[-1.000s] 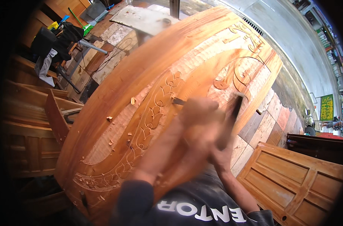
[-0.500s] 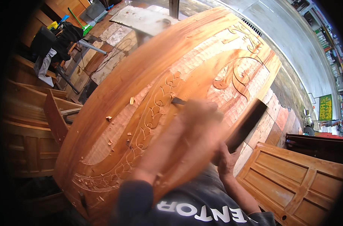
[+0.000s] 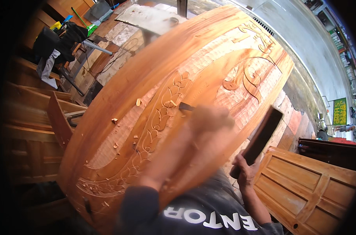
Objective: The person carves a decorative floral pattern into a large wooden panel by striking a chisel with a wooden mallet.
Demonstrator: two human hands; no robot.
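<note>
A large wooden panel [image 3: 125,84] carved with leaf and scroll patterns lies before me. My left hand [image 3: 211,119], smeared by motion, is closed around a chisel [image 3: 186,106]. The chisel's dark flat blade points left, its tip at the carved leaf border [image 3: 160,117]; its handle is hidden in the hand. A curled wood chip [image 3: 171,103] sits just left of the blade tip. Beyond the panel's right edge, my right hand [image 3: 246,170] grips a dark, bar-shaped wooden mallet [image 3: 264,131] by its lower end. The mallet tilts up to the right, apart from the chisel.
Loose wood chips [image 3: 115,145] are scattered over the panel. A panelled door [image 3: 307,188] lies at the lower right. Wooden furniture parts [image 3: 33,145] stand on the left, below a dark bag or cloth [image 3: 64,41]. A white bench top [image 3: 150,19] and tiled floor are behind.
My right hand has swung the mallet to the right, away from my left hand. A wood chip now shows by the blade tip. My left hand stays nearly in place.
</note>
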